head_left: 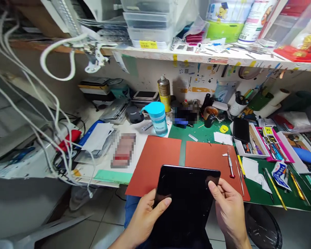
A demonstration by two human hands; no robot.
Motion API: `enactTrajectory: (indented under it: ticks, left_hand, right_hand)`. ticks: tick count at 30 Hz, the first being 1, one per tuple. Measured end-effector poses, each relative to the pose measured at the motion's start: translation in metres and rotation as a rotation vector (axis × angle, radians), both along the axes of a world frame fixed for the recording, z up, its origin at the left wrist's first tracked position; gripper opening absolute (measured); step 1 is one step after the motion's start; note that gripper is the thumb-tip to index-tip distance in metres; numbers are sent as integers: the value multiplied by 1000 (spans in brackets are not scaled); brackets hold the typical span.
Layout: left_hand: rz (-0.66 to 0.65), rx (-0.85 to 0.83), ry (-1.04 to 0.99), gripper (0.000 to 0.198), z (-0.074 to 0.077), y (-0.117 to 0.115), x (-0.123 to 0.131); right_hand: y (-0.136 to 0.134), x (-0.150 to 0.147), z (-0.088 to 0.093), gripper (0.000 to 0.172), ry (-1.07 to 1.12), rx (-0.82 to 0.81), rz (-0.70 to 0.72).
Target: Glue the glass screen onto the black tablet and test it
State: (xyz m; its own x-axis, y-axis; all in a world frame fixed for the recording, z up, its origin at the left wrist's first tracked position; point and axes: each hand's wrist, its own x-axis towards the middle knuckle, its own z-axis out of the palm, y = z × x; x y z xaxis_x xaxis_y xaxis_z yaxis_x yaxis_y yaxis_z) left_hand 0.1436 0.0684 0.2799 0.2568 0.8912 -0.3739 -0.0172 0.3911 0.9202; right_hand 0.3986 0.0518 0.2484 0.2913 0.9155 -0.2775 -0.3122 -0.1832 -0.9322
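A black tablet (184,204) with a dark, glossy screen is tilted up in front of me, over my lap at the near edge of the bench. My left hand (150,214) grips its left side, thumb lying on the glass. On the opposite side my right hand (226,204) holds the upper right edge, its thumb near the corner and the fingers curled behind. Beyond the tablet lie two reddish-brown mats (155,155). A small screwdriver (230,166) and tweezers (239,176) rest on the right mat.
A clear cup with a blue lid (159,119) stands behind the mats. Trays of tools (251,145) fill the right side, with yellow-handled tools (276,190) nearer. White cables (54,114) hang at the left. A crowded shelf (186,53) runs overhead.
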Motion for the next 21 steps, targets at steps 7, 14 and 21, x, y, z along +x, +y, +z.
enactTrajectory:
  ticks: [7, 14, 21]
  left_hand:
    - [0, -7, -89, 42, 21, 3, 13]
    - [20, -78, -224, 45, 22, 7, 18]
    - [53, -130, -269, 45, 17, 9, 14]
  right_hand:
    - [14, 0, 3, 35, 63, -36, -15]
    - [27, -2, 10, 36, 80, -83, -43]
    - [33, -6, 13, 37, 86, -109, -27]
